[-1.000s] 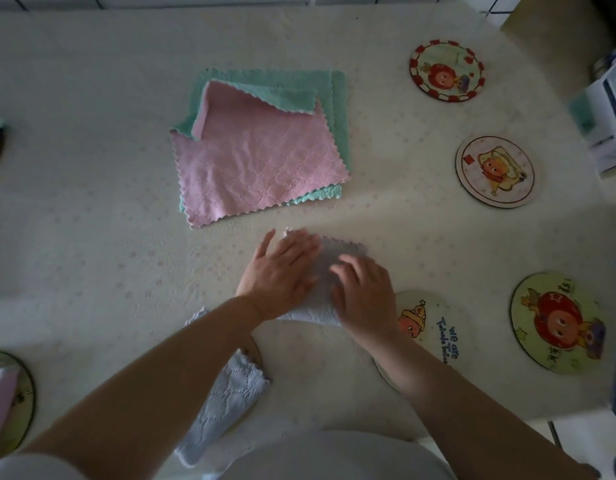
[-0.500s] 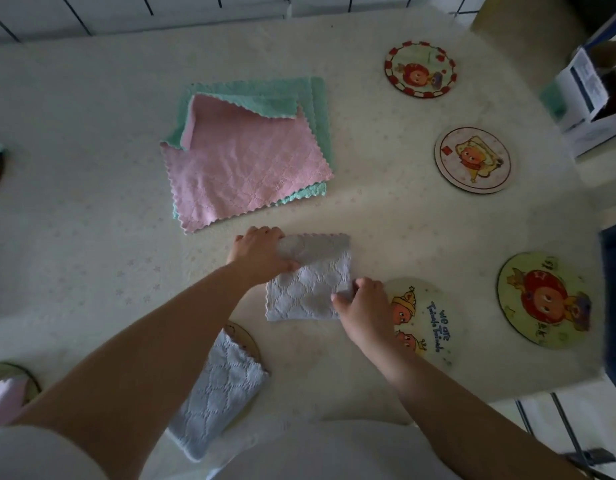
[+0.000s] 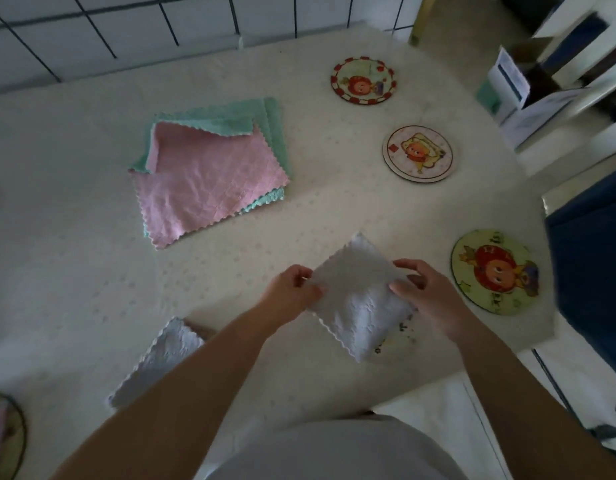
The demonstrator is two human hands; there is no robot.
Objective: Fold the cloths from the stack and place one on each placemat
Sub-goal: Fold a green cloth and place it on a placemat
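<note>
Hands meet low and right of centre in the frame, sharing one folded white cloth (image 3: 360,299). The left hand (image 3: 292,294) pinches the cloth's left corner between thumb and curled fingers; the right hand (image 3: 428,292) nips the right corner the same way, fingers closed on fabric, nothing else held. The cloth hangs between them as a diamond, one point toward the top of the frame and one toward the bottom, its fold apparently finished.

Directly beneath that lower point lies a round placemat (image 3: 402,332), almost wholly hidden; only a sliver with dark lettering peeks out at the cloth's lower right edge. So the target sits under and slightly right of the grip, nearer the right hand. Whether the cloth already touches it cannot be told. The likely next move is a short lowering straight down, perhaps with a small turn to lay it square.

Further right sits a green placemat (image 3: 495,271), bare, and two more bare ones higher up, a pale one (image 3: 417,154) and a red-rimmed one (image 3: 362,81). The stack (image 3: 209,178), pink over green, lies in the upper left. Another folded white cloth (image 3: 161,362) rests at the lower left, partly behind the left forearm. The table (image 3: 74,271) carries a pale covering.
</note>
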